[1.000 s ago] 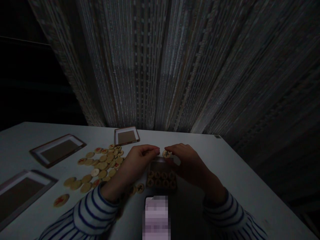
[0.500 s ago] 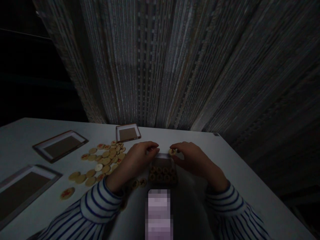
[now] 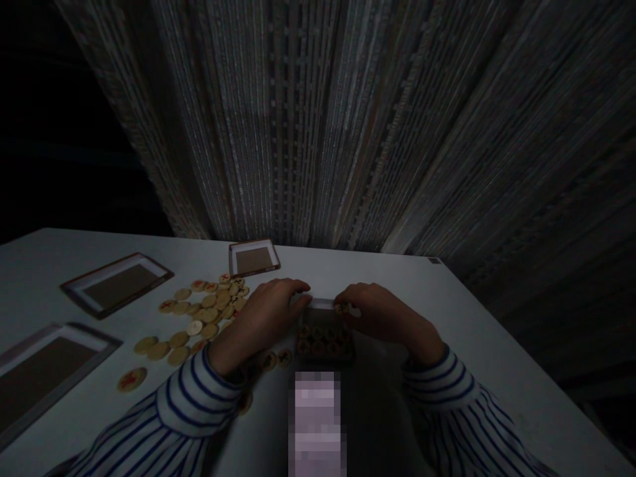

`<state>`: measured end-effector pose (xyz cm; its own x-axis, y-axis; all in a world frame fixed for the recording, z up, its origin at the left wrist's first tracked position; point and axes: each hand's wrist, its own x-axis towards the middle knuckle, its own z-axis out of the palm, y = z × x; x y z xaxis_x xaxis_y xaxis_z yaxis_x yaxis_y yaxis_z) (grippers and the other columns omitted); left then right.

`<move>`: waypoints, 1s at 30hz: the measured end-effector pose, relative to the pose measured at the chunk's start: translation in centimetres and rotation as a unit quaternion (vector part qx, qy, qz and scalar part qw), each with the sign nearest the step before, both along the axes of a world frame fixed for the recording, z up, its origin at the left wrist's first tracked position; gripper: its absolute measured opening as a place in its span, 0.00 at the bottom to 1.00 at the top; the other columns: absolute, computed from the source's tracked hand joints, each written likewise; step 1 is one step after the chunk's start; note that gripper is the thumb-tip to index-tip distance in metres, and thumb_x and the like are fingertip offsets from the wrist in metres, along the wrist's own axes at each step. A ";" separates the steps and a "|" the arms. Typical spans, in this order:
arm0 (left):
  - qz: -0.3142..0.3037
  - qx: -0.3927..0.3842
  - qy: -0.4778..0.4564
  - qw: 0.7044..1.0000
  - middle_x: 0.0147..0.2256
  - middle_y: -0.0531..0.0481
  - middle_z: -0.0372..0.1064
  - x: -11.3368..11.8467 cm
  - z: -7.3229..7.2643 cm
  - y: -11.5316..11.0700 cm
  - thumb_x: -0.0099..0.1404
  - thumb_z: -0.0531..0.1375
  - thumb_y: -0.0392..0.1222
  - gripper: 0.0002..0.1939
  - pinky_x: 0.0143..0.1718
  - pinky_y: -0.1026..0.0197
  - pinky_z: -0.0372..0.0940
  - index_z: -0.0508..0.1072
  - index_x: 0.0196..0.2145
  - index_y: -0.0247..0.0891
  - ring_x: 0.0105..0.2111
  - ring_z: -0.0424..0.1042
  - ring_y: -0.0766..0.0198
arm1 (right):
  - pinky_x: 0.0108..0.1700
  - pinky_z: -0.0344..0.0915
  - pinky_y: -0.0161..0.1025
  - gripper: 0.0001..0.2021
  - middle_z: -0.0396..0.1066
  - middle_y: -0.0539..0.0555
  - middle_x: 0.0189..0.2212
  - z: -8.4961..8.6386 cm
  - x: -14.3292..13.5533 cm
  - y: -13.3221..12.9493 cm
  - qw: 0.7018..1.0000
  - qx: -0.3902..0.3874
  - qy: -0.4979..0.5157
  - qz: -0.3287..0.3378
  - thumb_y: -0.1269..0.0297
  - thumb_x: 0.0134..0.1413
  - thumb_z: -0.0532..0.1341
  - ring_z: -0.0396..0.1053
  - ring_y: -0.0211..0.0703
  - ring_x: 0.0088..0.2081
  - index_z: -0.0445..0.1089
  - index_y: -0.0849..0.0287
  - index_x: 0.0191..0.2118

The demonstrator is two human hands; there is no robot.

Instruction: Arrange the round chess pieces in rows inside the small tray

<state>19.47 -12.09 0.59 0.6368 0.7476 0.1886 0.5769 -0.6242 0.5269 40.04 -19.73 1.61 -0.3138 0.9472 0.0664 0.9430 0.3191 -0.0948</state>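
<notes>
A small box [image 3: 325,360] stands in front of me, with several round Chinese chess pieces [image 3: 318,346] lying in rows at its near side. My right hand [image 3: 375,311] pinches one Chinese chess piece [image 3: 341,309] between thumb and fingers over the box's far right corner. At the far left corner is my left hand [image 3: 273,308], its thumb and forefinger curved and apart with nothing seen between them. Whether it touches the box rim I cannot tell. Left of that hand, many loose pieces [image 3: 209,314] are spread on the white table [image 3: 397,275], some marked red or black.
Three shallow box parts lie on the table: one at the back [image 3: 253,259], one at the left [image 3: 119,281] and a larger one at the near left [image 3: 50,371]. A striped curtain [image 3: 298,132] hangs behind the table's far edge. The light is dim.
My right hand has moved slightly left and down with the piece, from beside the box's far right corner to over it. My left hand has barely moved. The view has shifted slightly.
</notes>
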 end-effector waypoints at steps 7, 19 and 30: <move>-0.014 0.008 0.014 1.000 0.45 0.42 0.73 0.0 -0.1 0.2 0.64 0.51 0.48 0.20 0.47 0.55 0.61 0.73 0.46 0.36 0.46 0.70 0.52 | 0.35 0.60 0.38 0.09 0.75 0.54 0.34 -0.4 -0.3 0.3 0.998 -0.036 -0.045 -0.006 0.70 0.51 0.58 0.70 0.43 0.35 0.73 0.56 0.39; -0.014 0.004 0.016 1.000 0.45 0.42 0.73 0.0 0.0 0.0 0.64 0.52 0.46 0.18 0.48 0.55 0.60 0.73 0.46 0.37 0.46 0.70 0.53 | 0.34 0.62 0.38 0.11 0.75 0.56 0.35 -1.5 -0.1 0.8 0.992 -0.054 -0.111 -0.010 0.68 0.55 0.55 0.72 0.44 0.35 0.73 0.57 0.41; -0.026 0.017 0.026 0.999 0.44 0.42 0.73 -0.1 0.0 0.0 0.64 0.51 0.47 0.18 0.47 0.54 0.61 0.73 0.46 0.37 0.45 0.70 0.52 | 0.37 0.63 0.41 0.11 0.75 0.56 0.37 -1.7 0.1 0.8 0.992 -0.058 -0.108 -0.009 0.69 0.56 0.55 0.72 0.47 0.38 0.73 0.58 0.42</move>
